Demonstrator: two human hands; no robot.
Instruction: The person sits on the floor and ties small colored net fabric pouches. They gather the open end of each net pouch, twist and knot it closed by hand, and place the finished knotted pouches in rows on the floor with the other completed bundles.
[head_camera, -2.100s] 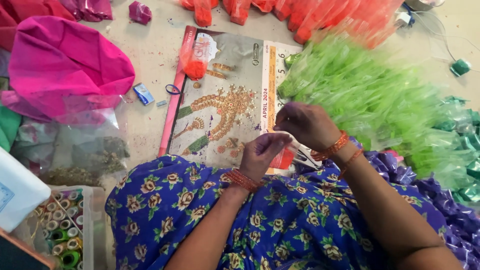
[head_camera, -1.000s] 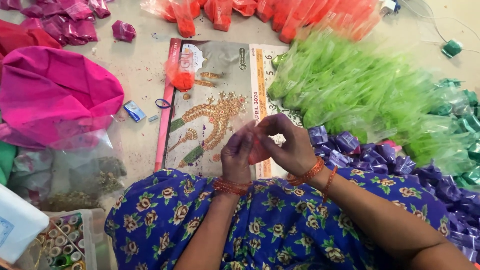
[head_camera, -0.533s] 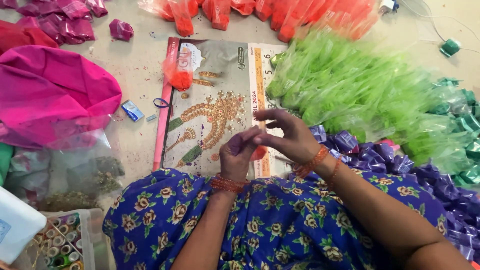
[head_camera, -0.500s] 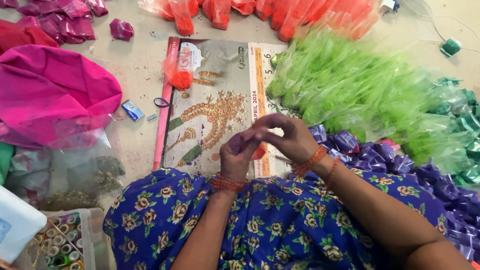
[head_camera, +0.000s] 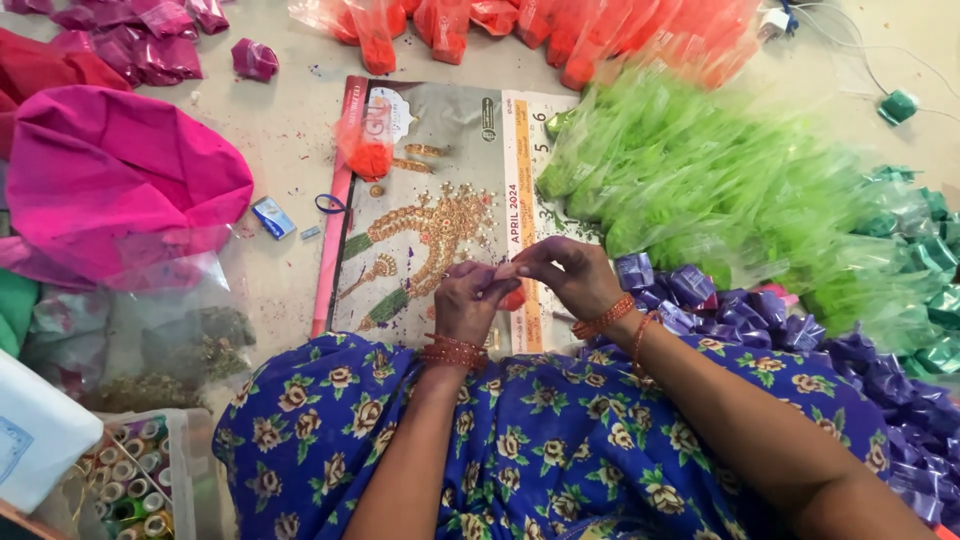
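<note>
Both hands have drawn closer together since half a second ago, fingertips now meeting over the printed wall calendar (head_camera: 440, 230) spread on the floor. Left hand (head_camera: 468, 300) and right hand (head_camera: 565, 275) each pinch, thumb against forefinger, a small orange-red plastic packet (head_camera: 513, 297) that shows just below the joined fingertips (most of it is hidden by them). It lies between the two grips, touching both, so neither hand is nearer; its long axis cannot be told. Beyond the right hand sits a heap of shiny purple foil packets (head_camera: 690, 290), then a pile of bright green plastic packets (head_camera: 720, 190). An orange plastic packet (head_camera: 365, 150) rests on the calendar's upper left, near a bulging pink cloth bag (head_camera: 120, 180)
</note>
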